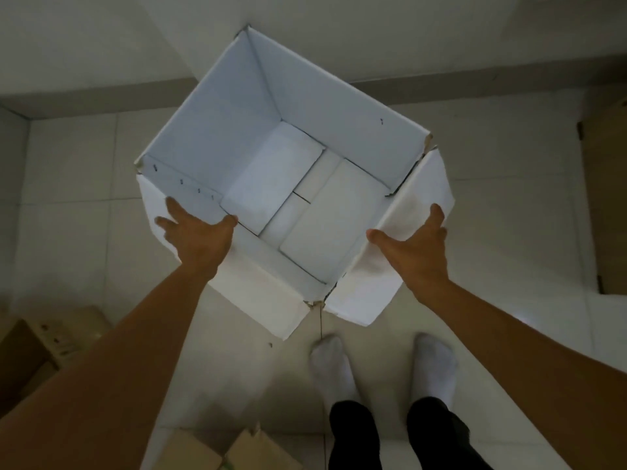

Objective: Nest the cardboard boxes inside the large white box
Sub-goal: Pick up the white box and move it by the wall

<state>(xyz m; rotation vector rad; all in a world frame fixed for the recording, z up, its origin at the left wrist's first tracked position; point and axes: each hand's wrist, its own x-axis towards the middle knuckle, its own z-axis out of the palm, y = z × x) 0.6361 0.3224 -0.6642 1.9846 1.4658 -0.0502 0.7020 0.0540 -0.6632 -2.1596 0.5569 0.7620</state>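
The large white box [217, 137] stands open in front of me, turned corner-on, its inside bare down to the bottom flaps. My left hand [196, 237] grips its near left rim, thumb inside and fingers over the folded-down flap. My right hand [415, 247] holds the folded-down right flap [417, 198] the same way. A brown cardboard box [30, 351] lies at the lower left. Two more brown boxes [220, 451] show at the bottom edge. Another brown box [607, 198] stands at the right edge.
The floor is pale tile [74, 205] with a grey skirting and white wall behind the box. My feet in white socks [380, 368] stand just behind the box's near corner.
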